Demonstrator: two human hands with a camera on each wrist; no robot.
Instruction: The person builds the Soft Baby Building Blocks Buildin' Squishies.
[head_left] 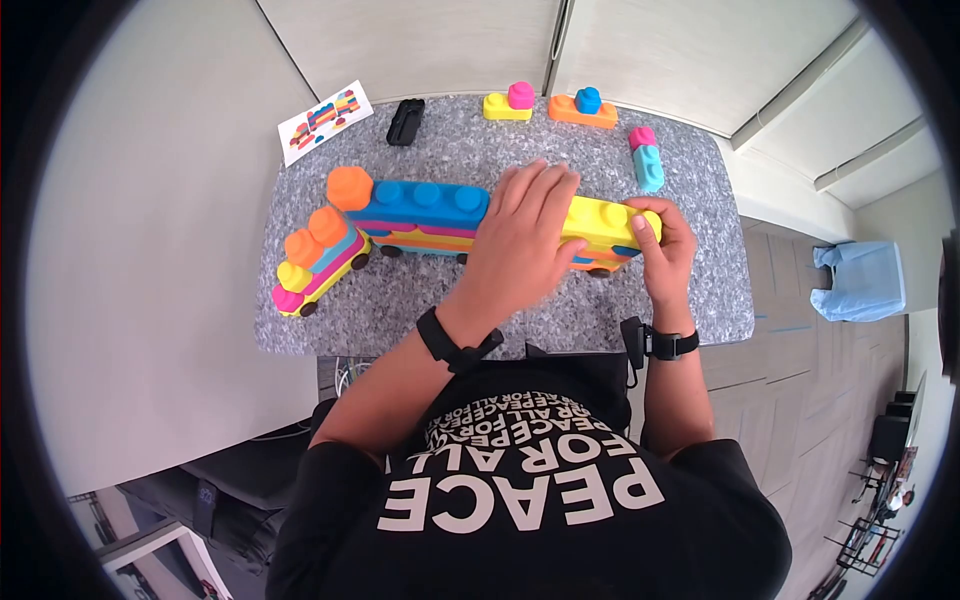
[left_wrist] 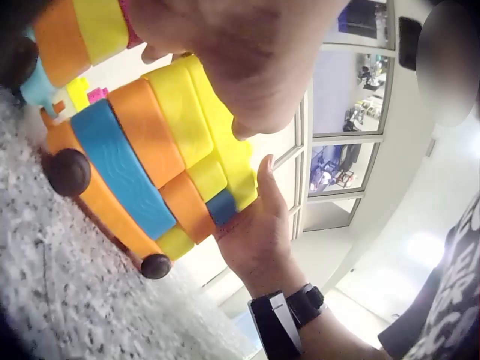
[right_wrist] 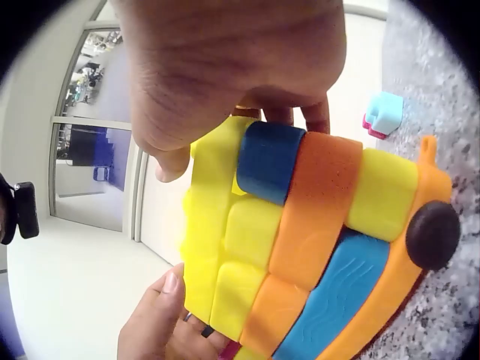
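Note:
A wheeled wagon with a yellow studded top (head_left: 600,215) stands on the table, its sides layered in orange, yellow and blue (left_wrist: 124,169). At its right end the right hand (head_left: 668,255) grips it, thumb over the top edge. The left hand (head_left: 515,250) lies across its left end, fingers reaching over the far side and thumb (right_wrist: 166,289) against the yellow top. To the left stands a longer wagon with a blue studded top (head_left: 425,198) and an orange octagonal block (head_left: 350,188). A small wheeled section (head_left: 325,262) with orange, yellow and pink blocks angles off toward the near left.
A picture card (head_left: 325,122) and a black object (head_left: 405,122) lie at the back left. Along the back are a yellow-pink pair (head_left: 508,106) and an orange-blue pair (head_left: 583,108). A pink-and-light-blue pair (head_left: 648,165) sits at the back right of the speckled table (head_left: 690,210).

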